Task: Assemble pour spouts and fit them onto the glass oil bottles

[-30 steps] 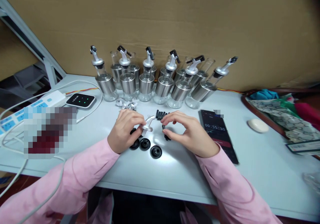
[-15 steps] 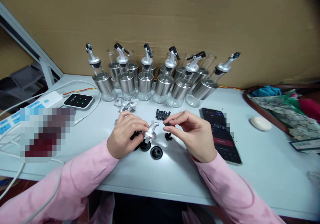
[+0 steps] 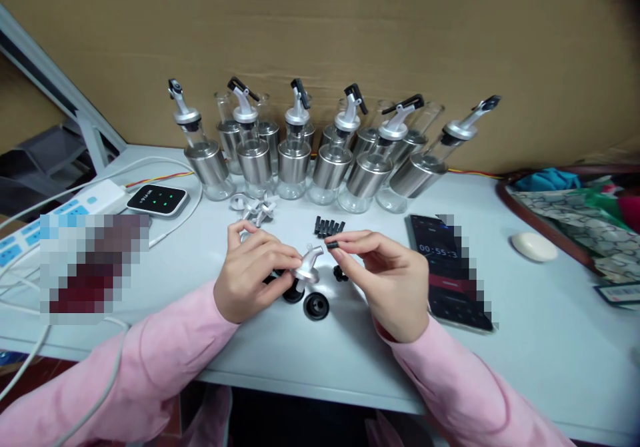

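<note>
My left hand (image 3: 257, 270) is closed on a silver pourer spout (image 3: 310, 266), gripping its round collar with the nozzle pointing up and right. Between thumb and fingertips, my right hand (image 3: 387, 280) pinches a small black part (image 3: 331, 244), just right of the nozzle tip. Whether the two pieces touch, I cannot tell. Under the hands lie black rubber stoppers (image 3: 317, 306), some partly covered by my left hand. A cluster of tiny black pieces (image 3: 341, 273) sits below my right fingertips. Beyond them is a row of black levers (image 3: 329, 226). More silver spouts (image 3: 257, 208) are piled behind my left hand.
Glass bottles with steel sleeves (image 3: 294, 160) stand along the cardboard at the back, the front ones topped with pourers. A phone (image 3: 440, 254) lies at right, near a white oval object (image 3: 534, 246). At left are a Wi-Fi device (image 3: 157, 200), a power strip (image 3: 95, 200) and cables.
The black part in my right hand has come nearer the nozzle and now shows more sideways between the fingertips. My left hand has moved slightly right with the spout. The view has shifted a little.
</note>
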`<state>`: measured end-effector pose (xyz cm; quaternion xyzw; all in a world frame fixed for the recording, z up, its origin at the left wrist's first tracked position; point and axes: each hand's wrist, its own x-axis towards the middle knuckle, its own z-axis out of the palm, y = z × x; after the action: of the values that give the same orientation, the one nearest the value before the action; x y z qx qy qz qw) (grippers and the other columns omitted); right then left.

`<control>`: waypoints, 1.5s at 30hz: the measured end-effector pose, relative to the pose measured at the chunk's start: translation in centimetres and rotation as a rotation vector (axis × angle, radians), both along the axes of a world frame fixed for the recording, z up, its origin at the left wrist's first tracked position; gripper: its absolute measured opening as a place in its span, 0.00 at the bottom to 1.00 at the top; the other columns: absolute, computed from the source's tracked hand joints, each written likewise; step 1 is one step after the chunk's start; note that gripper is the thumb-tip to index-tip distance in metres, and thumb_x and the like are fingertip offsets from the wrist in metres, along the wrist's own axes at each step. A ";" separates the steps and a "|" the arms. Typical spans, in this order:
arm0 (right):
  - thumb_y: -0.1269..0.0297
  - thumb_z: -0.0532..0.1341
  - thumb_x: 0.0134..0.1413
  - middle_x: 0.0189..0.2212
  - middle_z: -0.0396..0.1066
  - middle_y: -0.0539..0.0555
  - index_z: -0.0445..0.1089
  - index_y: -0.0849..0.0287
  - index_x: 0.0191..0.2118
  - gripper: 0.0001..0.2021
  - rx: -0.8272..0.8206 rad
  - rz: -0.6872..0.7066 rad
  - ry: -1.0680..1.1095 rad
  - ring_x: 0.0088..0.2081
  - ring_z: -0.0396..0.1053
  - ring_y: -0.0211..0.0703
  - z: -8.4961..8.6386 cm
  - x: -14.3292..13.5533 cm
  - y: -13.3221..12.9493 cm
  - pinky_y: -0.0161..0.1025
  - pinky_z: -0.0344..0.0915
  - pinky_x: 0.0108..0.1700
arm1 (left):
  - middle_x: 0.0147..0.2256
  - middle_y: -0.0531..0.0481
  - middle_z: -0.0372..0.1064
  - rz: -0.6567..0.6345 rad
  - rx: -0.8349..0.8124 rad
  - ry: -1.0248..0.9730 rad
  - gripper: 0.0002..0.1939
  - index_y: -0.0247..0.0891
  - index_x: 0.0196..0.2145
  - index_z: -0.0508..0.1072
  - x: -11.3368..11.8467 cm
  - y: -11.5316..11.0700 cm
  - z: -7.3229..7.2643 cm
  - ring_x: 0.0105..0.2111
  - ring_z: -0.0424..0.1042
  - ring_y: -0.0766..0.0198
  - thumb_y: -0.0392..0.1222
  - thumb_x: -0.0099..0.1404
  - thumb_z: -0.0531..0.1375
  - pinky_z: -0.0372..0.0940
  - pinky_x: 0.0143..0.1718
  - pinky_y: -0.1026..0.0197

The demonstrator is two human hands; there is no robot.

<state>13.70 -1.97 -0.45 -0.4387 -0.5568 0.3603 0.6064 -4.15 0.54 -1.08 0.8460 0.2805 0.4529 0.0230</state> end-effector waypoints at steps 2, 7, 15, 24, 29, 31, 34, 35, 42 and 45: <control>0.75 0.64 0.44 0.29 0.75 0.52 0.70 0.58 0.25 0.05 -0.009 0.006 -0.021 0.34 0.73 0.42 -0.1 0.0 0.0 0.42 0.70 0.40 | 0.27 0.56 0.75 -0.001 0.010 0.010 0.05 0.40 0.30 0.66 0.0 0.0 0.0 0.25 0.70 0.66 0.31 0.58 0.57 0.51 0.40 0.53; 0.74 0.64 0.44 0.29 0.75 0.52 0.71 0.58 0.26 0.05 0.008 0.017 -0.052 0.34 0.73 0.42 -0.2 0.1 -0.1 0.43 0.70 0.40 | 0.27 0.56 0.75 0.006 0.013 0.006 0.04 0.40 0.29 0.66 0.0 0.0 0.1 0.25 0.69 0.66 0.32 0.59 0.57 0.51 0.40 0.53; 0.76 0.64 0.44 0.30 0.75 0.52 0.72 0.57 0.27 0.06 0.029 0.030 -0.064 0.35 0.73 0.42 -0.4 0.1 0.0 0.42 0.69 0.40 | 0.27 0.55 0.75 -0.002 0.023 0.012 0.04 0.39 0.30 0.66 -0.1 0.0 0.1 0.25 0.69 0.66 0.32 0.59 0.58 0.50 0.39 0.52; 0.76 0.64 0.45 0.31 0.75 0.52 0.72 0.57 0.28 0.06 0.051 0.043 -0.093 0.35 0.73 0.42 -0.4 0.1 0.0 0.43 0.69 0.41 | 0.27 0.55 0.75 -0.006 0.027 0.016 0.04 0.40 0.31 0.67 -0.2 0.1 0.1 0.26 0.69 0.66 0.32 0.60 0.57 0.51 0.39 0.52; 0.76 0.64 0.45 0.30 0.75 0.52 0.72 0.57 0.28 0.06 0.032 0.046 -0.104 0.35 0.73 0.42 -0.5 0.2 0.0 0.42 0.69 0.41 | 0.28 0.54 0.75 -0.020 0.008 0.002 0.04 0.39 0.31 0.68 -0.3 0.1 0.0 0.26 0.69 0.66 0.31 0.60 0.57 0.51 0.39 0.52; 0.76 0.64 0.45 0.30 0.76 0.52 0.72 0.58 0.27 0.05 0.026 0.048 -0.099 0.35 0.73 0.42 -0.5 0.2 0.0 0.42 0.69 0.41 | 0.27 0.54 0.75 -0.021 0.002 0.001 0.04 0.38 0.31 0.68 -0.3 0.1 0.0 0.26 0.68 0.66 0.31 0.60 0.57 0.51 0.40 0.52; 0.75 0.65 0.44 0.30 0.76 0.52 0.73 0.57 0.27 0.05 0.022 0.053 -0.096 0.35 0.73 0.42 -0.5 0.3 0.1 0.42 0.68 0.41 | 0.28 0.53 0.75 -0.023 -0.003 0.006 0.04 0.38 0.31 0.68 -0.2 0.0 0.0 0.26 0.68 0.67 0.30 0.59 0.57 0.51 0.40 0.52; 0.75 0.64 0.44 0.31 0.76 0.52 0.73 0.57 0.27 0.05 0.021 0.056 -0.098 0.35 0.73 0.42 -0.5 0.4 0.1 0.42 0.68 0.41 | 0.28 0.53 0.75 -0.024 -0.004 0.006 0.05 0.38 0.31 0.68 -0.2 0.1 0.0 0.26 0.68 0.67 0.30 0.59 0.57 0.51 0.40 0.52; 0.76 0.65 0.44 0.31 0.76 0.53 0.73 0.57 0.26 0.06 0.043 0.081 -0.120 0.35 0.73 0.42 -0.5 0.5 0.1 0.42 0.68 0.40 | 0.28 0.53 0.76 -0.035 -0.013 0.002 0.06 0.38 0.31 0.68 -0.3 0.0 -0.1 0.26 0.68 0.67 0.29 0.60 0.56 0.51 0.39 0.53; 0.76 0.65 0.44 0.30 0.76 0.53 0.73 0.58 0.26 0.06 0.045 0.093 -0.137 0.34 0.73 0.42 -0.5 0.5 0.2 0.41 0.68 0.40 | 0.29 0.52 0.76 -0.038 -0.014 -0.003 0.06 0.37 0.31 0.68 -0.4 0.1 -0.2 0.26 0.68 0.67 0.28 0.60 0.56 0.52 0.38 0.53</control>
<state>14.16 -1.75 -0.95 -0.4223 -0.6248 0.3448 0.5589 -4.55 0.62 -1.24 0.8503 0.2674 0.4517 0.0378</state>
